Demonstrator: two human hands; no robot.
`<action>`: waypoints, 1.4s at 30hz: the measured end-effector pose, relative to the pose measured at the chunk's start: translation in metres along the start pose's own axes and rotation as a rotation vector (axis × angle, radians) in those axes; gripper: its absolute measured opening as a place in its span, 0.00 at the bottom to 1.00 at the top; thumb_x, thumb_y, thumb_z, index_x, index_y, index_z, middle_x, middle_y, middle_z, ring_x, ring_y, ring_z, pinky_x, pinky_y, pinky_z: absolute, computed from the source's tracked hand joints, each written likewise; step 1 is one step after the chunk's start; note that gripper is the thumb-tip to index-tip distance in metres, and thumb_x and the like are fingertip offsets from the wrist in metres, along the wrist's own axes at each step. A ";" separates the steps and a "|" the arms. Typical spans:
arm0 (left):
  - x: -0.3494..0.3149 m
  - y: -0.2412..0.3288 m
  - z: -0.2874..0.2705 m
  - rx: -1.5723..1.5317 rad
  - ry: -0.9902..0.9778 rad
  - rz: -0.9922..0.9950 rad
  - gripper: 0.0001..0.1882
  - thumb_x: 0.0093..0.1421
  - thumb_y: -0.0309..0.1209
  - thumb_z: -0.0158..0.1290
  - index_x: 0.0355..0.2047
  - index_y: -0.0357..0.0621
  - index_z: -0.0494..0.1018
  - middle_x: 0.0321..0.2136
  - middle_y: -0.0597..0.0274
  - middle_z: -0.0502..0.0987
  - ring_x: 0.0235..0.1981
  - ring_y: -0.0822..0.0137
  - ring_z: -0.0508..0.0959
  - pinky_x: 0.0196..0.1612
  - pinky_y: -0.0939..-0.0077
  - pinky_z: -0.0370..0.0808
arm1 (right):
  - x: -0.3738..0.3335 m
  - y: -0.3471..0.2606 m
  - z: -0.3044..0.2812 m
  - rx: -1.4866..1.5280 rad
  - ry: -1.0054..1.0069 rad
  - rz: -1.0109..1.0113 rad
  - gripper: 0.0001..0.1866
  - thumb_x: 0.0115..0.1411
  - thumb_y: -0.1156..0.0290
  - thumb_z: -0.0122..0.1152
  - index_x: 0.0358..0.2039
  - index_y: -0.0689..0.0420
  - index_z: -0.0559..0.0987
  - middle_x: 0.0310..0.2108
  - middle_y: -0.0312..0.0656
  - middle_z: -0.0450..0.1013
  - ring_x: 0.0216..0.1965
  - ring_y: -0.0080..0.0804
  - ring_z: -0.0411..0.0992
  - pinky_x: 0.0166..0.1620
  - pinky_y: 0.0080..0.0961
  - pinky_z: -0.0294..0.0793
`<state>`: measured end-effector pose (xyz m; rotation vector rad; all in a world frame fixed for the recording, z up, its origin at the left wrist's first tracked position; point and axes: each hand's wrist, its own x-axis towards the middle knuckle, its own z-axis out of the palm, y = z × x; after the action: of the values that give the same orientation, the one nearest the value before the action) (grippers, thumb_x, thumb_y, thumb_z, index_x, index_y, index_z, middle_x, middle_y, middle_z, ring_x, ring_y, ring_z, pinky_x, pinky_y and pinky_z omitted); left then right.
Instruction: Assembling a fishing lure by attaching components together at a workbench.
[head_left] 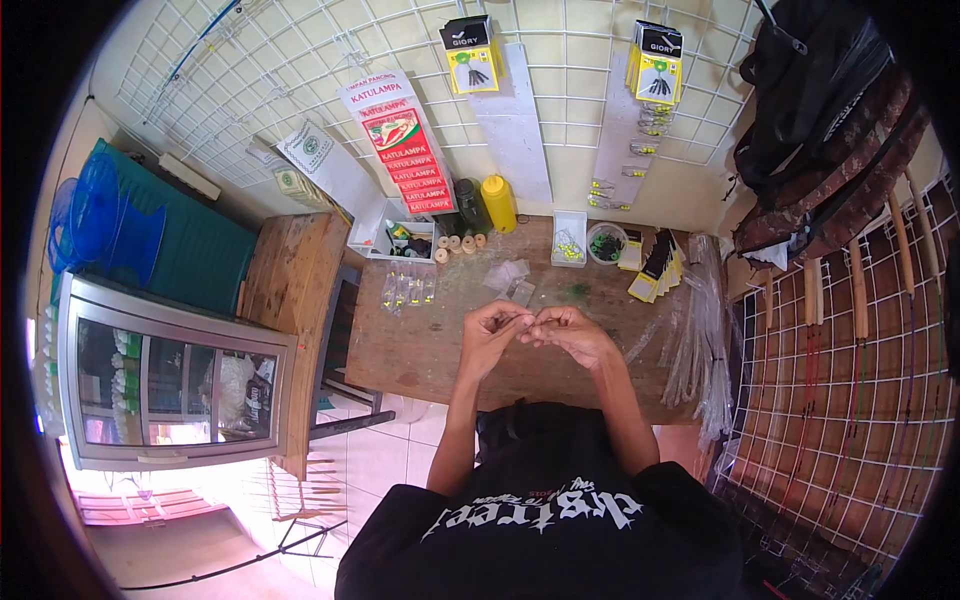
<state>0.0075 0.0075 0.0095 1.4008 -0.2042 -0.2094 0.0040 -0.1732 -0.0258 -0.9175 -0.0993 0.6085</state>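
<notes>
Over the near-middle part of the wooden table [410, 350], my left hand [493, 328] and my right hand [572, 333] meet fingertip to fingertip. Both are closed in a pinch; whatever sits between the fingers is too small to make out. Just beyond them lie small clear plastic bags [508, 275]. A white tray [569, 258] with small yellow-green pieces stands farther back, beside a round tub [606, 243] of dark bits. To the right of the tub are black-and-yellow cards [657, 266].
Clear plastic strips [700, 330] hang over the table's right edge. Small packets [408, 285], wooden spools [460, 245], a yellow bottle [498, 204] and a dark bottle [469, 206] stand at the back left. A glass cabinet [180, 380] is at left, a rod rack [850, 400] at right.
</notes>
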 end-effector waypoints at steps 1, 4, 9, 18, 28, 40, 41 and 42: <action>0.000 0.000 0.000 0.013 0.001 0.016 0.04 0.57 0.20 0.56 0.33 0.34 0.76 0.28 0.62 0.79 0.30 0.78 0.75 0.33 0.85 0.71 | 0.000 0.001 0.000 -0.059 0.030 -0.026 0.10 0.55 0.68 0.66 0.35 0.59 0.80 0.31 0.37 0.78 0.34 0.24 0.75 0.39 0.19 0.68; -0.001 0.002 0.002 0.073 0.039 0.046 0.03 0.57 0.21 0.57 0.33 0.34 0.76 0.27 0.65 0.78 0.28 0.81 0.73 0.31 0.87 0.69 | -0.002 -0.002 0.010 -0.183 0.132 -0.087 0.09 0.54 0.69 0.67 0.33 0.59 0.80 0.31 0.38 0.78 0.33 0.24 0.75 0.40 0.19 0.69; -0.002 0.006 0.011 0.225 0.167 0.062 0.04 0.56 0.22 0.58 0.32 0.34 0.77 0.26 0.67 0.78 0.27 0.84 0.71 0.30 0.90 0.66 | -0.006 -0.003 0.026 -0.429 0.354 -0.198 0.08 0.51 0.69 0.69 0.30 0.58 0.82 0.30 0.40 0.78 0.35 0.26 0.74 0.42 0.23 0.69; -0.003 0.005 0.015 0.193 0.271 0.097 0.04 0.55 0.22 0.59 0.32 0.36 0.78 0.23 0.72 0.77 0.23 0.86 0.66 0.25 0.90 0.61 | -0.009 -0.003 0.050 -1.225 0.650 -0.578 0.08 0.48 0.73 0.68 0.31 0.53 0.83 0.34 0.40 0.78 0.44 0.35 0.70 0.43 0.29 0.67; -0.007 -0.001 0.008 0.130 0.245 0.075 0.04 0.55 0.22 0.59 0.31 0.36 0.78 0.23 0.75 0.74 0.23 0.86 0.64 0.25 0.90 0.59 | -0.011 -0.002 0.040 -0.590 0.483 -0.350 0.07 0.48 0.72 0.70 0.29 0.58 0.83 0.29 0.38 0.78 0.34 0.25 0.72 0.43 0.24 0.66; -0.010 0.012 0.014 0.329 0.227 0.072 0.04 0.54 0.23 0.60 0.30 0.36 0.79 0.22 0.71 0.75 0.22 0.83 0.62 0.24 0.86 0.60 | -0.013 0.006 0.043 -1.011 0.700 -0.398 0.07 0.45 0.67 0.72 0.27 0.49 0.83 0.35 0.29 0.79 0.49 0.33 0.65 0.53 0.34 0.57; -0.010 0.012 0.013 0.377 0.239 0.095 0.04 0.54 0.23 0.60 0.30 0.36 0.79 0.22 0.71 0.75 0.22 0.83 0.62 0.24 0.86 0.61 | -0.014 0.005 0.048 -1.052 0.755 -0.384 0.07 0.45 0.65 0.71 0.27 0.47 0.84 0.37 0.26 0.78 0.53 0.36 0.62 0.56 0.37 0.52; -0.010 0.011 0.013 0.377 0.242 0.095 0.04 0.54 0.23 0.60 0.30 0.36 0.79 0.22 0.71 0.75 0.22 0.83 0.62 0.24 0.86 0.61 | -0.015 0.004 0.051 -1.052 0.752 -0.384 0.07 0.45 0.65 0.71 0.27 0.47 0.84 0.37 0.26 0.78 0.53 0.36 0.62 0.56 0.37 0.52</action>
<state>-0.0051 -0.0002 0.0222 1.7707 -0.1110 0.0835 -0.0272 -0.1428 0.0049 -2.0309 0.0984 -0.2401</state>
